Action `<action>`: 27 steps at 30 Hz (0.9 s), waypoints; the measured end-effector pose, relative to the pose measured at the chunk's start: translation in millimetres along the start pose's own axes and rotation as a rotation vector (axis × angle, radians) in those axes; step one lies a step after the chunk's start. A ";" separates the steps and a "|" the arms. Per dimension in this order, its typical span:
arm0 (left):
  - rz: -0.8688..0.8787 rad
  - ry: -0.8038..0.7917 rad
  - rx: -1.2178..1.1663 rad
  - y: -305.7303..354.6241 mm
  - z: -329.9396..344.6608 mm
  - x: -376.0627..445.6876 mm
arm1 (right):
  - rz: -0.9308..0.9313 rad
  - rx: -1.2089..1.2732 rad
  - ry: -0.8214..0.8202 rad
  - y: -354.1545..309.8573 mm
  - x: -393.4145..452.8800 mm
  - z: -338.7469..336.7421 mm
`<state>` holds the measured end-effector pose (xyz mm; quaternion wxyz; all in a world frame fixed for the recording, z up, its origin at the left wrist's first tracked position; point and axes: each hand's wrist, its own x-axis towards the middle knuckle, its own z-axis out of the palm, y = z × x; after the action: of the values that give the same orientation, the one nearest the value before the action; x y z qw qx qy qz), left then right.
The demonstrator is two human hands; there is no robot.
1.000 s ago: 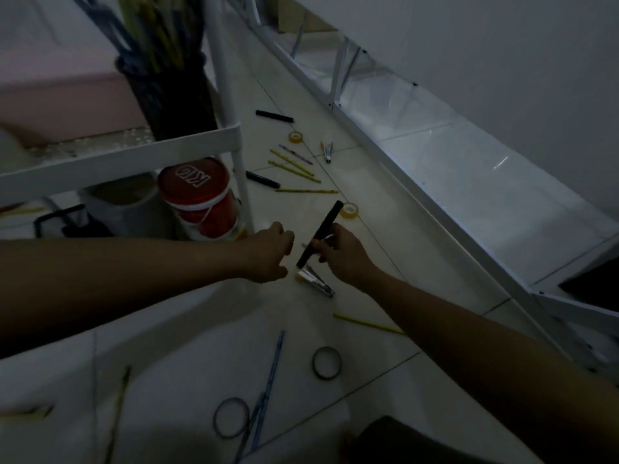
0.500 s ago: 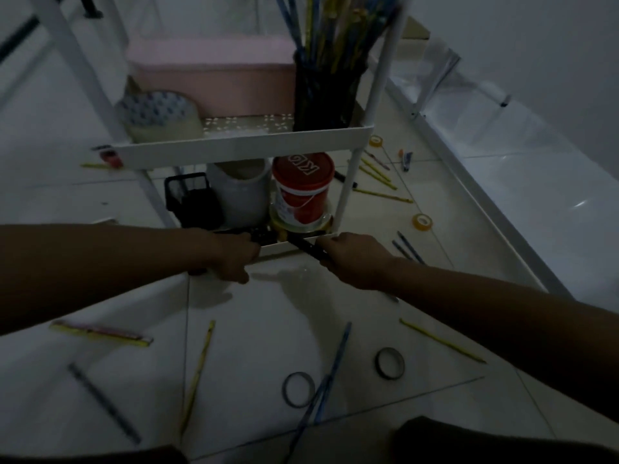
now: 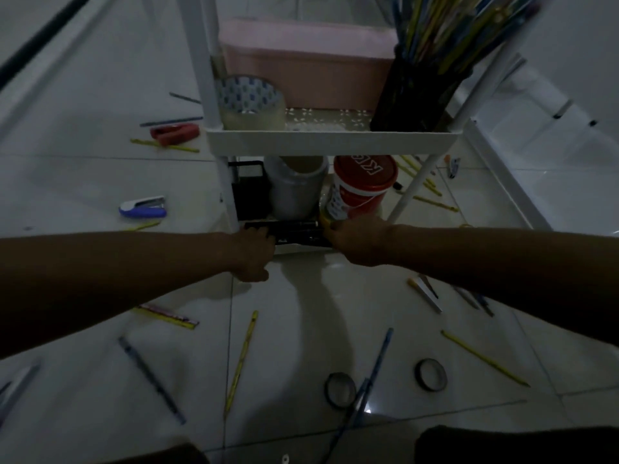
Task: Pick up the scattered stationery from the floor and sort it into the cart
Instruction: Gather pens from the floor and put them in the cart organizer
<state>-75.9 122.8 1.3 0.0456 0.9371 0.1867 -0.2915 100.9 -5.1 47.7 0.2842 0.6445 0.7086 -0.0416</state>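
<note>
Since a second ago the view has swung from the open floor to the cart (image 3: 330,142), and both hands have travelled with it: the black marker that the right hand was lifting from the tiles beside a stapler is now down at the front lip of the cart's bottom shelf. A dark elongated item (image 3: 294,231) lies there between the two hands, just in front of the black holder (image 3: 249,192), the white container (image 3: 298,187) and the red-lidded tub (image 3: 363,185). Judged from this, one placement is at its end. The left hand (image 3: 253,254) and right hand (image 3: 356,241) both touch the item's ends with fingers curled; in the dim light it cannot be told whether either grips or merely rests. Pencils, pens, tape rings (image 3: 431,375) and a blue stapler (image 3: 144,207) remain on the floor, so much sorting is left.
</note>
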 end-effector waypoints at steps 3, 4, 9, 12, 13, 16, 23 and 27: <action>0.002 0.000 -0.034 0.3 2.2 -1.8 | -0.049 -0.042 -0.059 3.5 9.5 -13.4; -0.001 0.015 -0.034 1.1 3.3 -3.0 | -0.044 -0.029 -0.069 6.2 14.3 -17.2; -0.029 0.065 -0.017 3.1 4.8 -2.5 | 0.088 0.052 -0.005 6.7 44.1 -19.8; -0.049 0.044 -0.025 4.3 1.9 2.9 | 0.172 0.104 0.077 -4.0 45.8 -10.8; -0.059 0.040 -0.023 5.3 1.5 4.2 | 0.184 0.115 0.103 -8.3 45.1 -7.3; -0.077 0.056 0.005 7.3 1.9 5.6 | 0.181 0.130 0.183 -18.9 45.7 2.6; -0.044 0.075 0.072 6.7 3.7 -0.7 | 0.198 0.227 0.272 -18.6 52.6 0.9; -0.034 0.072 0.072 5.5 4.9 -3.1 | 0.177 0.222 0.318 -19.3 59.0 1.6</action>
<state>-78.8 115.7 -1.1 0.0002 0.9447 0.1937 -0.2646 83.0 43.5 13.5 0.0985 0.7301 0.6762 0.0082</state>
